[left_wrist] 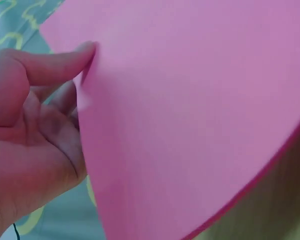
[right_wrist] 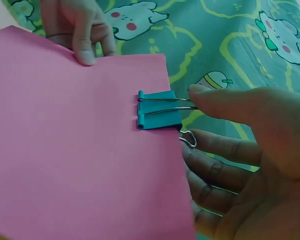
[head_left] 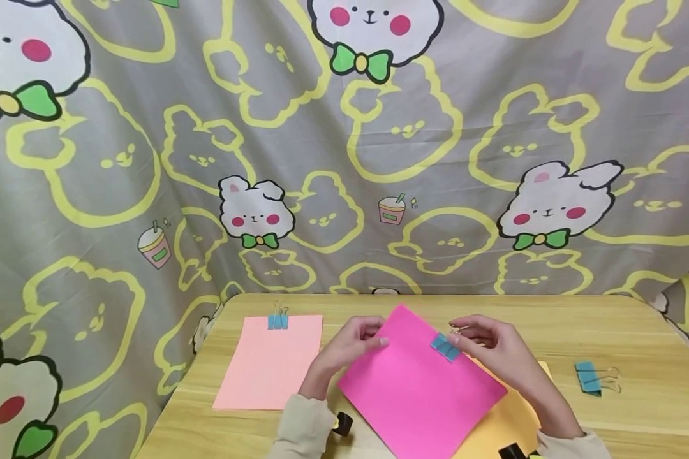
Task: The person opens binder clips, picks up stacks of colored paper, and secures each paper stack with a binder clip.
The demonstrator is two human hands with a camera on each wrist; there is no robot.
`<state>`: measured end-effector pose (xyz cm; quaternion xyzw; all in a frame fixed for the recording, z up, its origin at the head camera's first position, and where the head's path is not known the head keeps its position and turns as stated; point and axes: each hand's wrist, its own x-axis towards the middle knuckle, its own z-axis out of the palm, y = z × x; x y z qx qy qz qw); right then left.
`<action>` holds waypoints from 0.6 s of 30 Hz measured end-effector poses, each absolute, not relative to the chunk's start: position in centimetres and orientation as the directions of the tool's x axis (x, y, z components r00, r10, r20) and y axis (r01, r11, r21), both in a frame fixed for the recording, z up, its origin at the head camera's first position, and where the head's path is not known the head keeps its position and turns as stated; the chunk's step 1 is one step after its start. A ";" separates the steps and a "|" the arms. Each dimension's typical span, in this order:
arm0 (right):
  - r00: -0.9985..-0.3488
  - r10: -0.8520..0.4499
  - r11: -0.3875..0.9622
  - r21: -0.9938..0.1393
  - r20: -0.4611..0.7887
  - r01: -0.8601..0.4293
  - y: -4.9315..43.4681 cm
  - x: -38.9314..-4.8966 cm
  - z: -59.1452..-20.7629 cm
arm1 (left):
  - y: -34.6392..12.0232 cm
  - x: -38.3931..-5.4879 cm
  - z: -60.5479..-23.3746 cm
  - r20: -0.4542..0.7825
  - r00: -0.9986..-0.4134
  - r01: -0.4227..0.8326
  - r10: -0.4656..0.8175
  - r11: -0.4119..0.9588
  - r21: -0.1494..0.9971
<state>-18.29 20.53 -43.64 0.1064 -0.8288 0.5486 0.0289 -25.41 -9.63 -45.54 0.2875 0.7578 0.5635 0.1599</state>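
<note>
A bright pink stack of paper [head_left: 419,389] is held up at a tilt over the table. My left hand [head_left: 347,349] pinches its left edge, the thumb in front and the fingers behind. On the upper right edge sits a blue binder clip [head_left: 445,347], its jaws over the paper. My right hand [head_left: 502,354] holds that clip by its wire handles. In the right wrist view, the thumb [right_wrist: 202,92] lies at the ends of one handle and the forefinger at the other. The left wrist view shows the thumb [left_wrist: 65,65] pressing the paper's edge.
Light pink paper [head_left: 270,363] with a blue binder clip [head_left: 278,321] at its top lies on the left of the wooden table [head_left: 551,319]. Orange-yellow paper [head_left: 511,414] lies partly under the pink stack. Another blue binder clip [head_left: 589,378] rests at right. A patterned curtain [head_left: 333,146] hangs behind.
</note>
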 end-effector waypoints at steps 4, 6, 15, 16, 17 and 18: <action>-0.972 -0.160 0.394 -0.892 0.169 -0.220 20.6 -18.3 -43.4 | -9.9 -25.6 -45.6 0.121 -0.820 0.301 0.559 0.240 0.923; -0.972 -0.148 0.428 -0.874 0.182 -0.228 21.1 -18.3 -43.2 | -10.3 -25.8 -45.6 0.129 -0.842 0.296 0.525 0.249 0.922; -0.937 0.056 0.733 -0.652 0.344 -0.196 26.8 -18.0 -43.7 | -12.6 -26.8 -46.7 0.109 -0.950 0.195 0.294 0.283 0.939; -0.936 0.074 0.757 -0.630 0.343 -0.172 27.5 -17.9 -43.9 | -12.8 -26.9 -46.9 0.108 -0.959 0.184 0.261 0.287 0.940; -0.939 0.090 0.778 -0.611 0.333 -0.143 28.3 -17.8 -44.0 | -12.9 -27.0 -47.2 0.109 -0.967 0.174 0.229 0.288 0.942; -0.943 0.103 0.795 -0.595 0.317 -0.113 29.1 -17.6 -44.2 | -13.1 -27.1 -47.4 0.105 -0.974 0.160 0.198 0.284 0.945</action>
